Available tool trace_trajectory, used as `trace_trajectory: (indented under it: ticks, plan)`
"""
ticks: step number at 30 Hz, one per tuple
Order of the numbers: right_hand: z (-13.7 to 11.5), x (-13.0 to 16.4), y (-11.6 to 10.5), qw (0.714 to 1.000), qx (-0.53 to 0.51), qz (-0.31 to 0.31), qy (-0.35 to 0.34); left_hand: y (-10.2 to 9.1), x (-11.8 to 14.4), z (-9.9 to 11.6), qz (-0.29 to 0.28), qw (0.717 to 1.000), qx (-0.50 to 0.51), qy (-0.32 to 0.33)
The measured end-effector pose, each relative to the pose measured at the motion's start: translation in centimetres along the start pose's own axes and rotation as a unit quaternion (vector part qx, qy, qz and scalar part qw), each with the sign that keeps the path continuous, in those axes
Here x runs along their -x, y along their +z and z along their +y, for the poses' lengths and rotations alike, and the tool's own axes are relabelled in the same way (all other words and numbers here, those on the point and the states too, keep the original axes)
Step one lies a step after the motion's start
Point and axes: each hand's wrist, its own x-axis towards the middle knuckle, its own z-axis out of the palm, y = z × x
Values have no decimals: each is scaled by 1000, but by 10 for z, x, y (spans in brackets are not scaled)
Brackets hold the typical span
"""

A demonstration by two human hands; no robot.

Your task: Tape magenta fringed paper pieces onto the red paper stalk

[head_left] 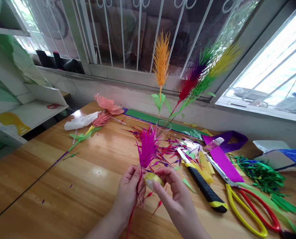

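My left hand [130,187] is closed round the red stem of a magenta paper wheat ear [148,147], held upright just under its head. Beside it, my right hand [175,189] pinches a small roll of yellow tape [154,179] between thumb and fingers. The roll is close against the stem below the head. Whether a strip of tape runs from roll to stem is hard to make out. Some thin red and purple paper spikes [169,149] lie scattered behind the wheat ear.
A utility knife [205,187] and scissors [242,196] lie at the right, near green paper shreds [259,174]. Finished wheat ears, one orange [161,61], stand in a clear cup [163,126]. A pink wheat ear [102,119] lies at the left. Windows rise behind the table.
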Motion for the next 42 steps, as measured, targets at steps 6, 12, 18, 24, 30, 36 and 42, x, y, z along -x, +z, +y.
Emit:
trace_trajectory:
  ticks: [6,12,18,24,30,36,42]
  plan:
    - [4,-1,0,999,19,18,-35,1,5,5,-2,1000,-10,-15]
    - [2,4,6,996,40,18,-84,-2,3,-2,-9,1000,-14,14]
    - [1,7,11,996,35,28,-75,-3,0,-1,-5,999,36,13]
    - [6,8,15,994,20,42,-96,-2,-1,6,-12,998,55,-42]
    - [12,9,15,994,13,36,-100,-3,-1,5,-11,998,59,-23]
    - [10,5,13,994,2,52,-93,-3,-3,-1,-17,999,38,8]
    - [6,7,15,990,32,50,-127,-6,-6,-4,11,1000,17,6]
